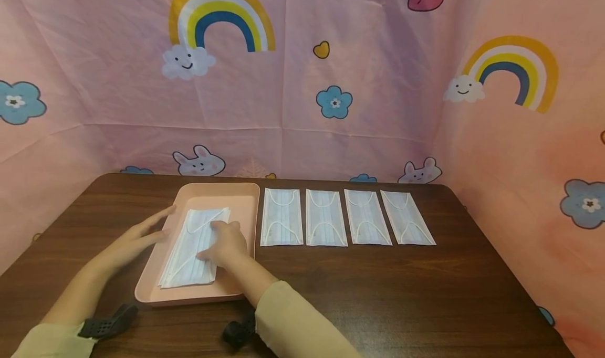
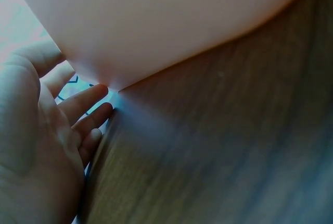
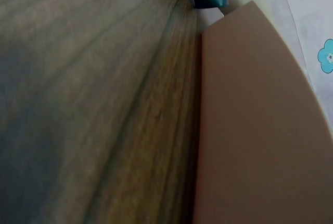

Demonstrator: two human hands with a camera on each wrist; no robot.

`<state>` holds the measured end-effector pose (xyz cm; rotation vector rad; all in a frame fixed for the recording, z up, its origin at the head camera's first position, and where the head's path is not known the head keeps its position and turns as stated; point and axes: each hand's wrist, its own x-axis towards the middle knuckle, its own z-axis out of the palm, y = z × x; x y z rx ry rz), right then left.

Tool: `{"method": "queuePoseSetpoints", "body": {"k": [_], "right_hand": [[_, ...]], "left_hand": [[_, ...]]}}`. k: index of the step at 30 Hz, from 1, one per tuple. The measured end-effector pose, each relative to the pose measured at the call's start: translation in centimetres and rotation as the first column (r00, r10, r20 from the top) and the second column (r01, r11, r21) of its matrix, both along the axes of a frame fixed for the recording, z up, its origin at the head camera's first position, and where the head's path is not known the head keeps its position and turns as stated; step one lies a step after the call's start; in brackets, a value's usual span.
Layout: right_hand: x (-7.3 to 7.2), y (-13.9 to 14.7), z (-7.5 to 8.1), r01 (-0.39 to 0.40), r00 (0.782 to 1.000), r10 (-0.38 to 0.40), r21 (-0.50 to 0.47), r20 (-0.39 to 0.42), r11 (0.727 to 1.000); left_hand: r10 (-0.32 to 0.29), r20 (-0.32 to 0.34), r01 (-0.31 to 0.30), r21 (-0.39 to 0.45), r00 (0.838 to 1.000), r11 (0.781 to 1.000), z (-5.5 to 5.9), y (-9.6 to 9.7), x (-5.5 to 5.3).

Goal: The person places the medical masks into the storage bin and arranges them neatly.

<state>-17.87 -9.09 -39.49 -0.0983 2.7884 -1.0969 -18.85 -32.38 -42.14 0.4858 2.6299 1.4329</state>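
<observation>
In the head view a stack of white pleated face masks (image 1: pixel 189 248) with ear loops lies in a pink tray (image 1: pixel 246 198). My right hand (image 1: pixel 227 245) rests over the stack's right side, thumb and fingertips spread apart and touching the top mask. My left hand (image 1: pixel 134 240) is at the tray's left rim, its fingers extended. In the left wrist view the left hand (image 2: pixel 47 114) has its fingertips beside the tray's outer wall (image 2: pixel 166 21). The right wrist view shows the tray's wall (image 3: pixel 260 120), with the right hand out of sight.
Several single masks (image 1: pixel 281 216) lie in a row to the right of the tray on the dark wooden table (image 1: pixel 378 295). A pink patterned cloth (image 1: pixel 293 148) stands behind and at the sides. Black wrist devices (image 1: pixel 108 324) sit low over the table.
</observation>
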Motion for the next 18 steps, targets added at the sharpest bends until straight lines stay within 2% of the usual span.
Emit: {"method": "queuePoseSetpoints", "body": {"k": [11, 18], "right_hand": [[-0.08, 0.14, 0.52, -0.062, 0.998, 0.06, 0.087, 0.028, 0.994], [-0.34, 0.52, 0.69, -0.101, 0.995, 0.101, 0.205, 0.01, 0.974]], "left_hand": [[-0.002, 0.004, 0.002, 0.005, 1.0, 1.0, 0.07, 0.04, -0.02], [-0.003, -0.013, 0.002, -0.004, 1.0, 1.0, 0.07, 0.17, 0.06]]}}
